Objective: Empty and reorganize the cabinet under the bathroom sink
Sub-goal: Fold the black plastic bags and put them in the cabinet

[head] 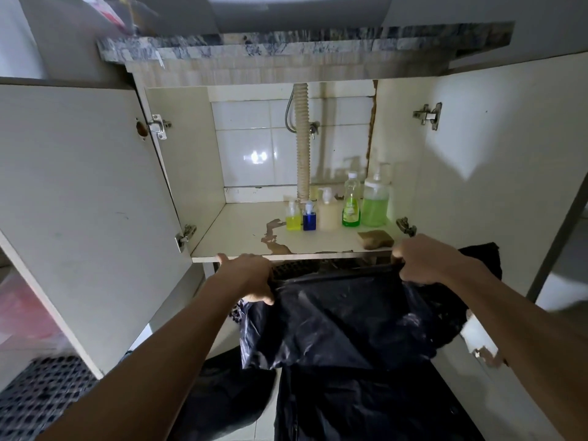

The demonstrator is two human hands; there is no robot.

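Note:
The cabinet under the sink stands open, its shelf (241,230) stained brown near the front. At the back right of the shelf stand several bottles in a row: a small yellow one (293,218), a small blue one (309,218), a beige pump bottle (327,211), a green bottle (351,202) and a big green pump bottle (375,198). A brown sponge (375,239) lies in front of them. Just below the shelf's front edge my left hand (251,276) and my right hand (423,261) each grip the top edge of a black plastic bag (343,323), stretched between them and hanging down.
Both cabinet doors hang wide open, the left door (79,202) and the right door (496,173). A ribbed drain pipe (303,144) runs down the tiled back wall. A dark perforated mat (41,396) lies at the lower left, with more black plastic on the floor.

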